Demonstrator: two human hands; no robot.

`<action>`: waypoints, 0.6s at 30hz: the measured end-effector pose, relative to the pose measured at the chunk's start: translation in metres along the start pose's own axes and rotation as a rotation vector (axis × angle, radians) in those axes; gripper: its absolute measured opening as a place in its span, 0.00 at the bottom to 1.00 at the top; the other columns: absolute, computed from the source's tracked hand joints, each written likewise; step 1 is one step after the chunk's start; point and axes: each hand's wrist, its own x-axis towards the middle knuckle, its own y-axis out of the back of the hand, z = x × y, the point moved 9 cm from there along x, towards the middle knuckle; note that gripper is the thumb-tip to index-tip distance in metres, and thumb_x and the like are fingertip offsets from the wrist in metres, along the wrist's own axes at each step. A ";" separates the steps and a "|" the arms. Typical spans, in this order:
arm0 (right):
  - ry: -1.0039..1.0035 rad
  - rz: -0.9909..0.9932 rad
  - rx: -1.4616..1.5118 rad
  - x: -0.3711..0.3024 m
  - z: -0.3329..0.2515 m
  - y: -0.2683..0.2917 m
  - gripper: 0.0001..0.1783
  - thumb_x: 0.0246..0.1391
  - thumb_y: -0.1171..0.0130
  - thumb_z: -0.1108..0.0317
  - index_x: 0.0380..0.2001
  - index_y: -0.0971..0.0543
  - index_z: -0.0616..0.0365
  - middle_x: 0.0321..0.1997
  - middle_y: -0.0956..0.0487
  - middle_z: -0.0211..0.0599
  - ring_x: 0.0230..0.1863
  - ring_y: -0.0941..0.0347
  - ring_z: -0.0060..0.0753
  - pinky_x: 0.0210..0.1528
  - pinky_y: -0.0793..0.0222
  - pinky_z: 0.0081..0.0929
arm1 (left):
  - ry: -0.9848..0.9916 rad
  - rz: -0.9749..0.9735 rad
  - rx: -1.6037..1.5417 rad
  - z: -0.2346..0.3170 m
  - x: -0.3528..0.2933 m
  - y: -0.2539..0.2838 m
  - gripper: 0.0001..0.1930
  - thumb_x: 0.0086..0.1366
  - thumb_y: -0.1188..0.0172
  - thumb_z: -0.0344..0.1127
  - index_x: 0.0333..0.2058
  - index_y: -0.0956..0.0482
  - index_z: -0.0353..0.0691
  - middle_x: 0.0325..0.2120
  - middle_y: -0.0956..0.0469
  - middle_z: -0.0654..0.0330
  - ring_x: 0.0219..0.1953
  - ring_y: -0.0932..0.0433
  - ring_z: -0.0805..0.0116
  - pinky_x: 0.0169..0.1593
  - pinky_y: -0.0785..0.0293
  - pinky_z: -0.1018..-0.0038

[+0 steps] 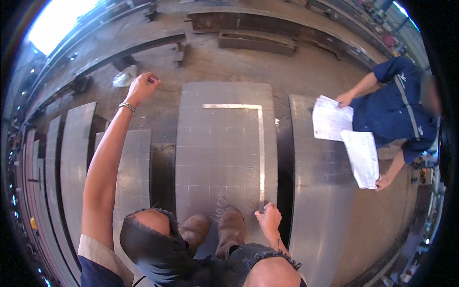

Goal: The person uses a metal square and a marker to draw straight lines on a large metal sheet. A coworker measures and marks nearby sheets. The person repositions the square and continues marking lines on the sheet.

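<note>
An L-shaped steel square (pixel 261 153) lies flat on a grey steel plate (pixel 215 143) marked with thin pale lines. Its short leg runs across the far part of the plate, and its long leg comes down the right side toward me. At the near end of that leg my right hand (pixel 269 219) is closed, fingertips pinched round something small and dark that I cannot make out. Raised out to the far left, away from the plate, my left hand (pixel 142 87) is closed round a small dark red object (pixel 152 80). My brown boots (pixel 231 228) rest on the plate's near part.
To the right stands a person in dark blue workwear (pixel 397 105), holding paper sheets (pixel 333 118) over another steel plate (pixel 315 201). More plates (pixel 76 138) lie to the left, with dark gaps between. Long steel beams (pixel 248 23) and a clear plastic bag (pixel 124 76) lie beyond.
</note>
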 end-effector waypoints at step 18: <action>0.446 -0.584 1.526 -0.026 -0.136 0.057 0.21 0.62 0.41 0.73 0.57 0.32 0.54 0.33 0.31 0.22 0.32 0.31 0.16 0.36 0.31 0.19 | -0.204 -0.169 0.365 0.168 0.033 0.039 0.20 0.59 0.33 0.47 0.41 0.19 0.36 0.42 0.18 0.49 0.48 0.20 0.52 0.51 0.26 0.61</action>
